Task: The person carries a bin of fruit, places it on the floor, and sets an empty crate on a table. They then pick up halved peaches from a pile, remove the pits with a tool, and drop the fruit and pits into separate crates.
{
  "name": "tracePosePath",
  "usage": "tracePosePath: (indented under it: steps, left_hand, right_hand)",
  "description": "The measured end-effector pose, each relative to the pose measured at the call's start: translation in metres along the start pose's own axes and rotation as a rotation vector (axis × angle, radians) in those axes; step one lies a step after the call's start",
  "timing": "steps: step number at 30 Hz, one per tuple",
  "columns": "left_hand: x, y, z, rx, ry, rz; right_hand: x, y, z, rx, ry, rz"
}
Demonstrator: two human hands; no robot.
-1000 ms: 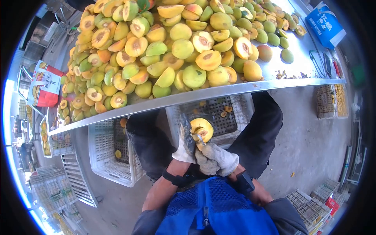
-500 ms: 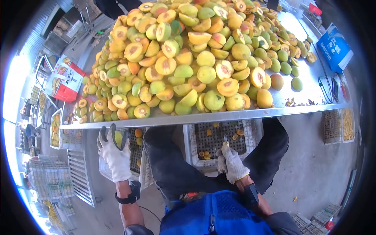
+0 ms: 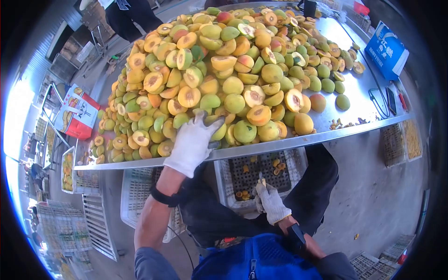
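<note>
A large heap of whole and halved apricots, yellow, green and red-blushed, covers much of the metal table. My left hand, in a white glove with dark fingertips, reaches over the front edge into the heap. Its fingers are spread around a yellow-green apricot that lies in the pile; a firm grip does not show. Below the table, my right hand, also gloved, is closed on a small knife, its blade pointing forward over a crate holding a few apricot pieces.
Another plastic crate stands below my left arm. On the table sit a blue box, a phone and a cable. A red-and-white bag is at the left. Across the table stands another person.
My left hand has left the left crate, where it held a yellow-green fruit, and moved up and right onto the heap. My right hand stays over its crate. The view has shifted slightly.
</note>
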State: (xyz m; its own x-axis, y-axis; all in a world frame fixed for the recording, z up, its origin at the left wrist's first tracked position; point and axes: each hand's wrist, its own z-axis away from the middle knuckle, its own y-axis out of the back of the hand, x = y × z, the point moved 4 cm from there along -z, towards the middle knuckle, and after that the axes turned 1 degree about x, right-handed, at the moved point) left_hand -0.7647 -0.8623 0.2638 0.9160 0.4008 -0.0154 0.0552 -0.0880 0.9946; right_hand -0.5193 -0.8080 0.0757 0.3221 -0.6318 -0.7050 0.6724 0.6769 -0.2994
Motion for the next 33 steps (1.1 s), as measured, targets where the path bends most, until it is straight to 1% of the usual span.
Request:
tracePosePath:
  steps: [1, 4, 5, 8, 9, 10, 11, 12, 13, 14, 15, 16, 18, 19, 22, 23, 24, 26, 28, 29, 30, 31, 33]
  left_hand:
    - [0.003, -0.006, -0.004, -0.041, -0.002, -0.077]
    - [0.011, -0.006, -0.012, -0.098, 0.0, -0.136]
    - [0.008, -0.009, -0.01, -0.044, -0.004, -0.049]
    - [-0.001, 0.008, 0.007, 0.242, 0.073, 0.387]
    - [0.0, 0.018, 0.019, 0.382, 0.033, 0.446]
    - [-0.001, 0.015, 0.03, 0.479, 0.051, 0.739]
    - [0.002, 0.012, 0.042, 0.419, 0.182, 1.159]
    - [0.013, 0.006, 0.054, 0.346, 0.318, 1.575]
    - [0.029, -0.002, 0.064, 0.437, 0.408, 1.816]
    - [0.039, -0.012, 0.071, 0.383, 0.468, 2.061]
    - [0.045, -0.023, 0.076, 0.379, 0.463, 2.161]
    - [0.053, -0.037, 0.077, 0.376, 0.453, 2.263]
    - [0.063, -0.063, 0.083, 0.454, 0.501, 2.086]
    - [0.069, -0.074, 0.085, 0.488, 0.529, 1.995]
    - [0.071, -0.095, 0.094, 0.421, 0.573, 2.11]
    - [0.067, -0.097, 0.096, 0.339, 0.563, 2.025]
    - [0.066, -0.096, 0.096, 0.348, 0.558, 1.937]
    - [0.066, -0.09, 0.096, 0.365, 0.555, 1.759]
    - [0.062, -0.086, 0.098, 0.522, 0.53, 1.45]
    - [0.061, -0.079, 0.097, 0.503, 0.436, 1.241]
    - [0.06, -0.071, 0.097, 0.505, 0.352, 1.03]
    - [0.062, -0.078, 0.097, 0.548, 0.343, 1.1]
    - [0.065, -0.093, 0.098, 0.59, 0.442, 1.428]
  right_hand:
    - [-0.001, -0.002, 0.0, -0.007, 0.025, 0.025]
    - [-0.004, -0.003, 0.006, -0.021, 0.04, 0.028]
    - [-0.004, -0.001, 0.006, -0.016, 0.05, 0.055]
    - [-0.017, -0.002, 0.017, -0.007, 0.112, 0.018]
    - [-0.024, -0.005, 0.022, -0.022, 0.151, 0.056]
    - [-0.039, -0.012, 0.029, -0.04, 0.188, 0.095]
    - [-0.053, -0.019, 0.032, -0.062, 0.226, 0.137]
    - [-0.064, -0.028, 0.034, -0.068, 0.373, 0.209]
    - [-0.074, -0.038, 0.037, -0.073, 0.522, 0.281]
    - [-0.087, -0.047, 0.041, -0.075, 0.67, 0.352]
    - [-0.109, -0.056, 0.056, -0.061, 0.675, 0.556]
    - [-0.117, -0.063, 0.06, -0.048, 0.649, 0.63]
    - [-0.122, -0.077, 0.064, -0.022, 0.602, 0.781]
    - [-0.123, -0.082, 0.066, -0.047, 0.743, 0.775]
    - [-0.113, -0.075, 0.047, -0.003, 0.612, 0.746]
    - [-0.123, -0.08, 0.059, -0.054, 0.78, 0.848]
    - [-0.122, -0.081, 0.06, -0.054, 0.788, 0.847]
    - [-0.122, -0.081, 0.061, -0.051, 0.805, 0.847]
    - [-0.111, -0.073, 0.052, 0.0, 0.639, 0.772]
    - [-0.105, -0.07, 0.05, 0.023, 0.554, 0.734]
    - [-0.104, -0.07, 0.052, 0.015, 0.542, 0.759]
    - [-0.104, -0.071, 0.056, 0.01, 0.53, 0.784]
    - [-0.1, -0.07, 0.058, -0.004, 0.517, 0.811]
